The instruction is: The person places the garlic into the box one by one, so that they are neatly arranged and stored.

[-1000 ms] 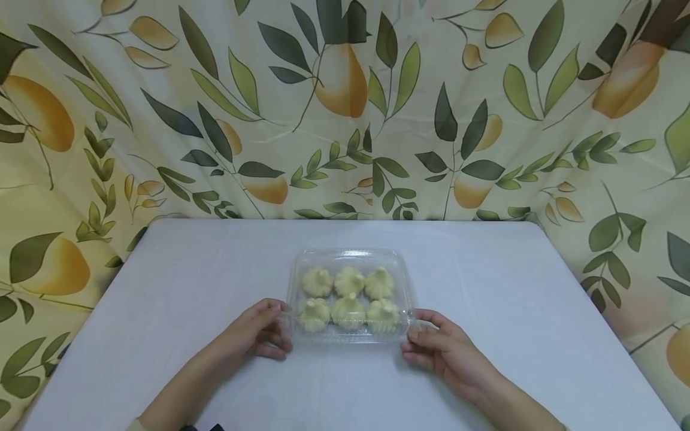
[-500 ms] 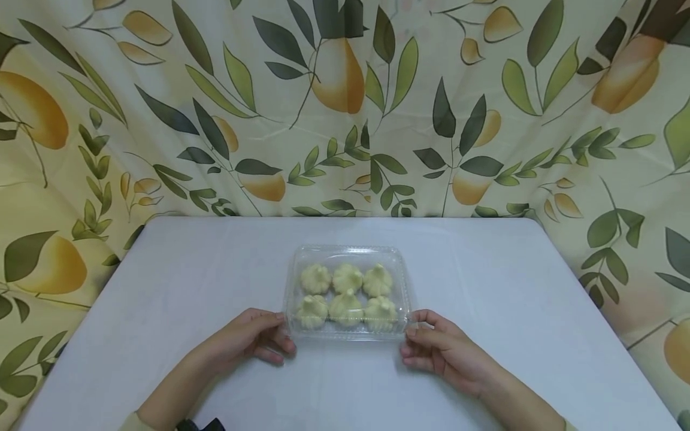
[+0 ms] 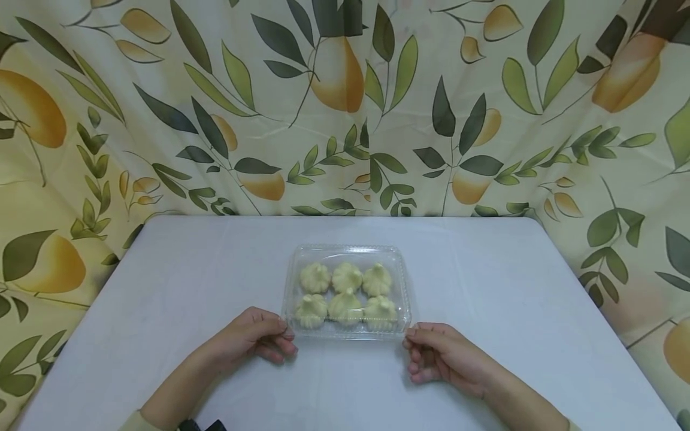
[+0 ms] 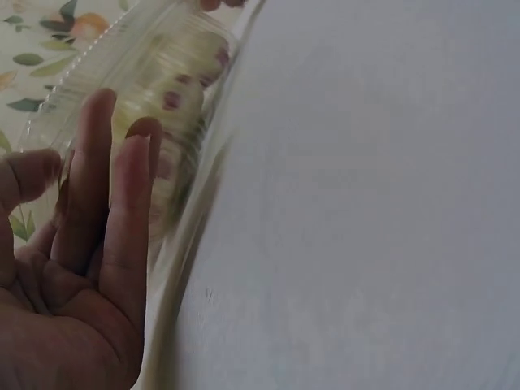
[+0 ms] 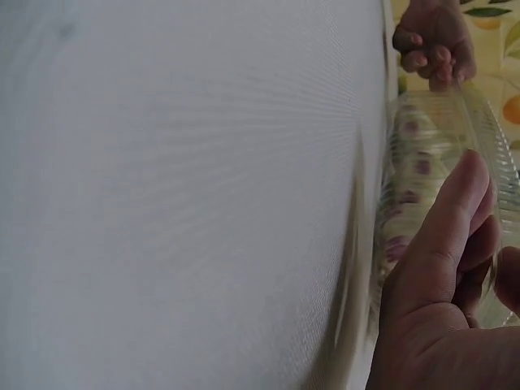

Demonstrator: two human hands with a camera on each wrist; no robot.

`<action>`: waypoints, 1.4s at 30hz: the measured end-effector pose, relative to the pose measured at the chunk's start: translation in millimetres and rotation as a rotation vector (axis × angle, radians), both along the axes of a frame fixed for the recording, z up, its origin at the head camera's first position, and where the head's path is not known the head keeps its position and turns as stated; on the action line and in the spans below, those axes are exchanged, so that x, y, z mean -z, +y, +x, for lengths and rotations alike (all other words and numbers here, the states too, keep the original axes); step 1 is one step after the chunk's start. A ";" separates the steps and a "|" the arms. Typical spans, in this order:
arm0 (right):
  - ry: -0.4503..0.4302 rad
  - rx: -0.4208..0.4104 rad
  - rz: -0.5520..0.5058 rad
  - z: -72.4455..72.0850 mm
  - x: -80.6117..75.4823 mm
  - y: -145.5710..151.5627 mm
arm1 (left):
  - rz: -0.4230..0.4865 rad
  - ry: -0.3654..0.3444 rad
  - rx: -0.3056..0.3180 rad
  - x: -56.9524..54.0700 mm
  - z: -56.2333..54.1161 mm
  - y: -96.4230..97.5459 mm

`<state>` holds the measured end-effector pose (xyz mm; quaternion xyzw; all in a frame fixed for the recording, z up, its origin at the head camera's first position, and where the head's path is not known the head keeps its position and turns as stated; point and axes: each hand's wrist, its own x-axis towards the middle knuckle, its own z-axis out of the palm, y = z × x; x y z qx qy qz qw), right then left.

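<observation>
A clear plastic clamshell box [image 3: 350, 333] lies lidded on the white table, slightly left of the right hand. Inside sit two rows of pale yellow-green, pleated, bun-like pieces [image 3: 346, 307] with pointed tops; the wrist views show purplish patches low on them. At the box's near left corner, my left hand [image 3: 250, 338] pinches the rim [image 4: 61, 175] between thumb and forefinger, its other fingers loosely extended below. My right hand [image 3: 450, 356] pinches the near right corner with thumb and forefinger, the remaining fingers curled beneath. In the right wrist view the thumb partly hides the box.
The white-covered table [image 3: 215, 257] spreads out on all sides of the box. A curtain [image 3: 399, 131] printed with leaves and fruit hangs behind and beside it. A small black object [image 3: 202, 425] shows at the bottom edge near the left wrist.
Both hands have slid along the box's sides toward its near corners, the right one most recently. The box stays about where it was; the head view has shifted slightly.
</observation>
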<state>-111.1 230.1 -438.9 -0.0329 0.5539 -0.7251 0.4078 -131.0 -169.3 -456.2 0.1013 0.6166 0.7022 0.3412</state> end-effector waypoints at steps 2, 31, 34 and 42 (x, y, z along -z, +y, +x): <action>0.009 0.001 -0.007 0.0 0.1 -0.7 | -0.005 0.010 -0.019 -0.1 1.1 1.2; 0.011 0.005 0.019 3.9 4.3 -6.4 | -0.072 0.059 -0.092 4.7 5.5 4.9; 0.037 -0.001 0.059 4.9 2.8 -6.2 | -0.076 0.036 -0.114 5.6 5.4 4.8; 0.079 0.034 0.116 4.5 -0.8 -3.8 | -0.131 0.049 -0.079 3.5 7.2 -3.3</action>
